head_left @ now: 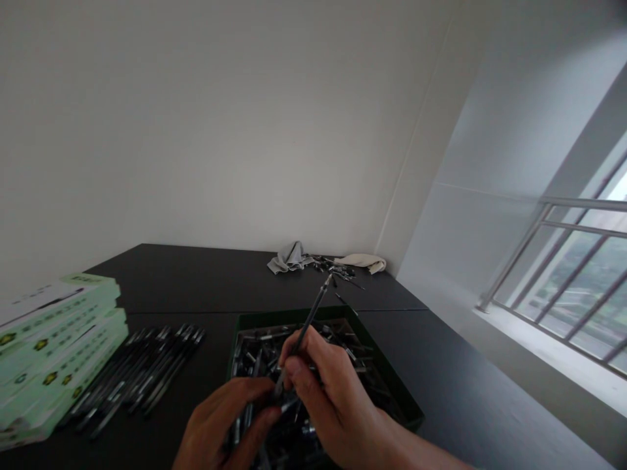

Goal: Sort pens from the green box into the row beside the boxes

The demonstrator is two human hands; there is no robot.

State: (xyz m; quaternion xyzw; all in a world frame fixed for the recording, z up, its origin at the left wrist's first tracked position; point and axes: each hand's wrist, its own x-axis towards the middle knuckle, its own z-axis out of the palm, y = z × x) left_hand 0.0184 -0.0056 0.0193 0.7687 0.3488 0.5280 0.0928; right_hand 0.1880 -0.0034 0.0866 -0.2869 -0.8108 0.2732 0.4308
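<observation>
My right hand [328, 385] pinches a slim black pen [316, 307] between thumb and fingers. The pen slants up and away, its pale end highest. At its lower end, the thumb and forefinger of my left hand [235, 418] close on a translucent part; the exact shape there is hard to see. Both hands are over a dark green tray [399, 385] holding many loose black and clear pen parts [255, 346]. My hands cover much of the tray's near part.
Left of the tray lies a row of black pens [147, 365], beside stacked light-green boxes [63, 352]. Toward the wall, a grey cloth [291, 256] and a cream cloth [365, 261] flank a pile of pens [336, 266] on the black table [196, 281]. A railed window [582, 281] is at right.
</observation>
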